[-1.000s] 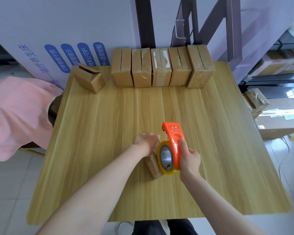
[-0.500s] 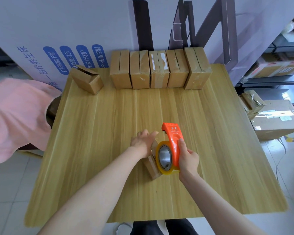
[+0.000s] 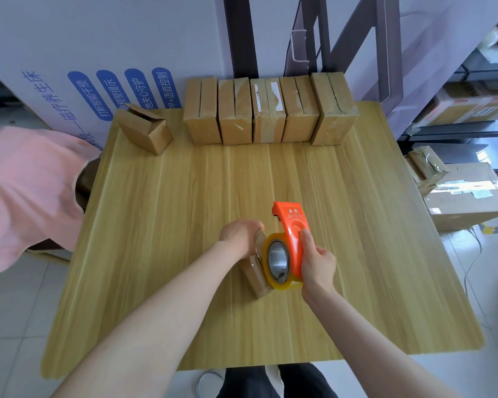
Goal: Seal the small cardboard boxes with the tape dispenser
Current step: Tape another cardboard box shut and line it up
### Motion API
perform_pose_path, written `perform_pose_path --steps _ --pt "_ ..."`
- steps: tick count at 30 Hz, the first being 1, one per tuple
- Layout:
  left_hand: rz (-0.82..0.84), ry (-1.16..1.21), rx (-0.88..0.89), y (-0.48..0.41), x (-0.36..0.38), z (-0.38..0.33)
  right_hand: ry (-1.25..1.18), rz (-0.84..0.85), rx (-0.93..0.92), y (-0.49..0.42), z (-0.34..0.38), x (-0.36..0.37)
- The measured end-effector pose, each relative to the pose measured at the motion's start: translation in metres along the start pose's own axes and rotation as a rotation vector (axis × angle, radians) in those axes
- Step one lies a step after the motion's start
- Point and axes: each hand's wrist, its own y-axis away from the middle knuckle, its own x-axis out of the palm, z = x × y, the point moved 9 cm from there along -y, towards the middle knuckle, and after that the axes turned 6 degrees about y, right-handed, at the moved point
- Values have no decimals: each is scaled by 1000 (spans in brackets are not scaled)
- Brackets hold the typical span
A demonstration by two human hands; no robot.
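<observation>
A small cardboard box [image 3: 256,278] lies near the middle of the wooden table [image 3: 167,225], mostly hidden by my hands and the tape roll. My left hand [image 3: 240,235] is closed over the box's far end. My right hand [image 3: 316,261] grips the orange tape dispenser [image 3: 292,239], which stands upright against the box's right side with its roll of clear tape facing left. Several closed small boxes [image 3: 266,110] stand in a row along the table's far edge. One small box with open flaps [image 3: 145,129] sits at the far left corner.
A person in a pink sleeve [image 3: 23,193] is at the table's left edge. A large white carton with blue print [image 3: 98,61] stands behind the table. More cardboard boxes [image 3: 469,193] lie on the floor to the right, by metal shelving [image 3: 472,90].
My left hand opened its fingers half a second ago and has now closed again over the box's far end. The dispenser has stayed against the box.
</observation>
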Motion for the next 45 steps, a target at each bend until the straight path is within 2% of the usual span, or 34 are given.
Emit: perform_pose_path --steps 4,10,12,13,15,16,18,20,25,29,31,34,36,38,42,45 --pt "15 186 -176 3 3 20 3 -3 5 -1 -1 1" --pt "-67 162 -143 12 14 16 15 -16 -14 1 1 3" --pt "-224 152 -156 20 13 20 21 -13 -18 3 2 4" --pt "-378 192 -163 32 9 24 26 -10 -20 4 3 4" --pt "-686 416 -253 61 10 43 25 -9 -23 4 3 4" --pt "-768 600 -346 73 20 55 23 -10 -21 4 3 4" --pt "-772 966 -496 79 47 72 19 -10 -20 4 3 4" --pt "-720 1129 -502 74 54 70 16 -11 -14 4 2 4" --pt "-577 858 -421 54 37 66 25 -9 -6 5 3 4" --pt "-474 753 -395 44 30 67 43 6 -11 6 5 6" --pt "-501 856 -488 48 35 75 26 -10 0 7 8 5" --pt "-545 1234 -728 67 66 82 -77 -83 2 5 17 -11" --pt "-515 1315 -797 74 86 78 -124 -106 -4 2 23 -23" --pt "-582 1253 -747 75 83 76 -125 -115 -18 0 28 -35" --pt "-850 988 -499 68 27 73 -107 -121 -34 -7 33 -50" --pt "-796 912 -477 48 4 76 -81 -110 -30 -12 31 -54"
